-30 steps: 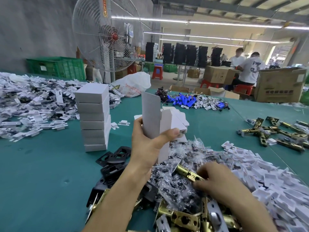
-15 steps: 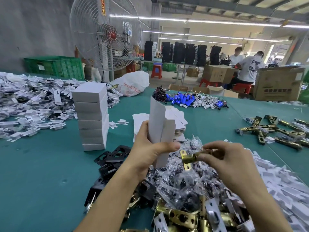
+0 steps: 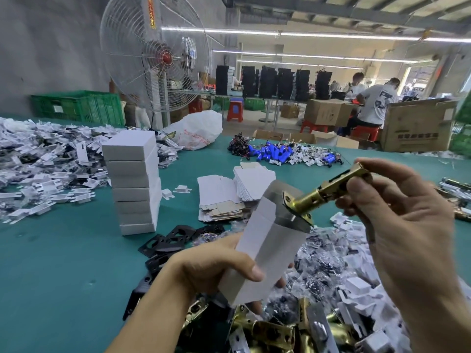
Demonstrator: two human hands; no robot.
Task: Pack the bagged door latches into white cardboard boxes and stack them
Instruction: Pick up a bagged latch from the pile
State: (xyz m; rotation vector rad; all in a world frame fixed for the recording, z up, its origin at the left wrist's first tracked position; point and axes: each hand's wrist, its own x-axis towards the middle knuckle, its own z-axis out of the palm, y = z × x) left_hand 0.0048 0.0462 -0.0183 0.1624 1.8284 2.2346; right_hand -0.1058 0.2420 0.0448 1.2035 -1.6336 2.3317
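Note:
My left hand point(image 3: 216, 268) grips a white cardboard box point(image 3: 265, 245), tilted with its open end up and to the right. My right hand point(image 3: 397, 225) pinches a brass door latch point(image 3: 323, 192) by its far end. The latch's faceplate sits right at the box's open mouth. A stack of closed white boxes point(image 3: 135, 182) stands on the green table point(image 3: 63, 263) to the left. Flat unfolded box blanks point(image 3: 229, 194) lie behind the held box. More brass latches point(image 3: 267, 329) and small clear bags point(image 3: 321, 263) are heaped below my hands.
Black metal plates point(image 3: 175, 240) lie left of the heap. White plastic pieces point(image 3: 38, 161) cover the far left of the table and more lie at the right. Blue cylinders point(image 3: 275, 151) and a white bag point(image 3: 198, 129) sit further back. A standing fan point(image 3: 155, 52) rises behind.
My right hand lifted a brass latch out of the heap and brought it up to the box. My left hand tipped the box from upright to a slant towards the latch.

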